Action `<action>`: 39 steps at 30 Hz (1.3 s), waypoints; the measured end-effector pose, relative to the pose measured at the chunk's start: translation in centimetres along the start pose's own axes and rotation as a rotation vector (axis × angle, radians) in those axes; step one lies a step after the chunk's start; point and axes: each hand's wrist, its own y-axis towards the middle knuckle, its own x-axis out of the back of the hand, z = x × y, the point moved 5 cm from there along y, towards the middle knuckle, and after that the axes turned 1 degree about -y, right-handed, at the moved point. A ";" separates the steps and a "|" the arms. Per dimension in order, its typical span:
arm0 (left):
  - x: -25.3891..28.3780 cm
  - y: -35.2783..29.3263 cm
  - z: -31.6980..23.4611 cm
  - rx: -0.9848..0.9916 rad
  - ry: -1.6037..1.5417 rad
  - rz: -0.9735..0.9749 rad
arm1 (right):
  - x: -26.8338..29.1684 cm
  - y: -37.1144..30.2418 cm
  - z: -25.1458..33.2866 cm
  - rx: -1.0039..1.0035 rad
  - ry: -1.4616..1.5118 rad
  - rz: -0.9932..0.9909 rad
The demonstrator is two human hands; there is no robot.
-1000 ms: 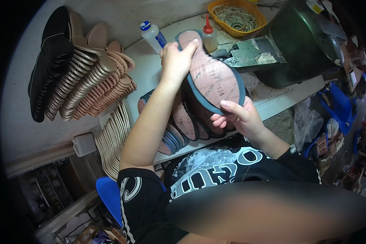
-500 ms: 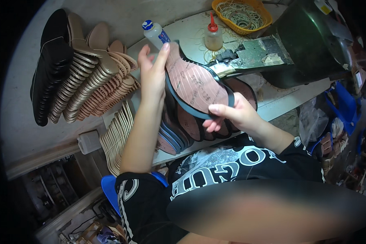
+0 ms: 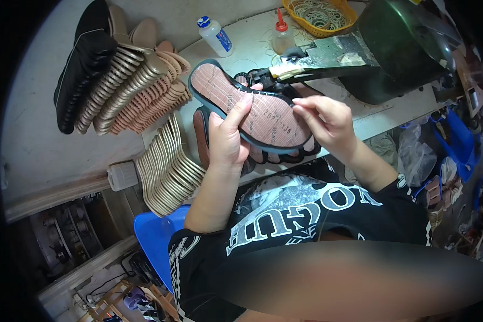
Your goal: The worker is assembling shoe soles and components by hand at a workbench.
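Note:
A shoe insole [image 3: 276, 121] is held up over the table, its pinkish underside with dark markings facing up and a dark rim around it. My left hand [image 3: 228, 134] grips it across the narrow middle, thumb on top and the other fingers mostly hidden beneath. My right hand [image 3: 333, 122] is closed in a pinch at the upper right edge of the wide end, thumb and forefinger together on the rim. Below it lie more dark-edged insoles [image 3: 201, 131], partly covered by the held one and my hands.
Bundled black insoles [image 3: 86, 80] and gold ones [image 3: 110, 80] stand at the left; a gold stack [image 3: 169, 169] sits nearer. Behind are a white bottle [image 3: 217, 40], a red-tipped glue bottle [image 3: 283, 38] and a yellow basket [image 3: 338, 31] of rubber bands. A green machine [image 3: 397, 51] stands right.
My left hand has moved from the insole's narrow end to its middle. My right hand has shifted from the near edge to a pinch at the upper right rim. The insole has turned flatter.

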 end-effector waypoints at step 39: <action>-3.4 -6.8 -0.8 -0.168 -0.121 0.126 | 1.1 4.6 7.7 -0.111 -0.315 0.643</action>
